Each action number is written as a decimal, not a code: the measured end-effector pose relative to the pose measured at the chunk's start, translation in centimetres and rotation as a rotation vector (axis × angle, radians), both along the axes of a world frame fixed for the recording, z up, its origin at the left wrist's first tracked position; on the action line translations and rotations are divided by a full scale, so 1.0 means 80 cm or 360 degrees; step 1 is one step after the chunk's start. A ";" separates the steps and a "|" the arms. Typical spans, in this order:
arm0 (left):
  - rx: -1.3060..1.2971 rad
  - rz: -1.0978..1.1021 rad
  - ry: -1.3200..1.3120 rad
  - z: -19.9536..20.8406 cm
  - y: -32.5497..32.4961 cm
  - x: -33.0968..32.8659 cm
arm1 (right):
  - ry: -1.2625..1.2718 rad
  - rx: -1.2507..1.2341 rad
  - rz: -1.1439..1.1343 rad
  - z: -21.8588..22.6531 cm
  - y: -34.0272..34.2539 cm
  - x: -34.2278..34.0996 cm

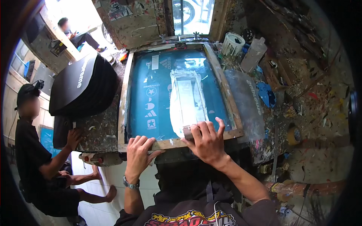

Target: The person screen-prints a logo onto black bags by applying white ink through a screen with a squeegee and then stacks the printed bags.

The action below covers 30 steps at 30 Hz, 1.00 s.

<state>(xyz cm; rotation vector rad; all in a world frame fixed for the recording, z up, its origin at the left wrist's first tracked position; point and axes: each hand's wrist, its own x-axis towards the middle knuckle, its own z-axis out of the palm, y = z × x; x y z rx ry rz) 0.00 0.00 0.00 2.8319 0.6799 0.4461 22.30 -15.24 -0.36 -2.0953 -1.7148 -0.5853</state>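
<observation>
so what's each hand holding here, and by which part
Right hand grips the squeegee by its handle at the near end of the teal wooden-framed printing screen; left hand presses that frame's near rail.

teal printing screen point(166, 94), wood-framed, centre | white tub point(232, 44) and bottle point(253, 54), upper right

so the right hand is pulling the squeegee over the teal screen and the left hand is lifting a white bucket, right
Not quite. In the head view the left hand lies flat on the wooden frame at its near edge; the white bucket stands untouched beyond the far corner. The right hand does grip the squeegee on the teal screen.
</observation>
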 end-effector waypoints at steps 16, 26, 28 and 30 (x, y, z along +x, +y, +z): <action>0.0080 0.1076 -0.0337 -0.066 0.021 0.000 | -0.0216 0.0355 -0.0146 0.372 0.161 0.095; 0.0081 0.1313 0.0092 -0.129 0.019 -0.001 | 0.0279 0.0236 0.0330 0.453 0.239 0.185; -0.0306 0.1246 -0.0515 -0.109 0.017 0.023 | 0.0252 0.0168 0.0209 0.467 0.242 0.185; -0.0795 0.1101 -0.1314 -0.059 0.018 0.071 | 0.0262 0.0122 0.0201 0.477 0.241 0.191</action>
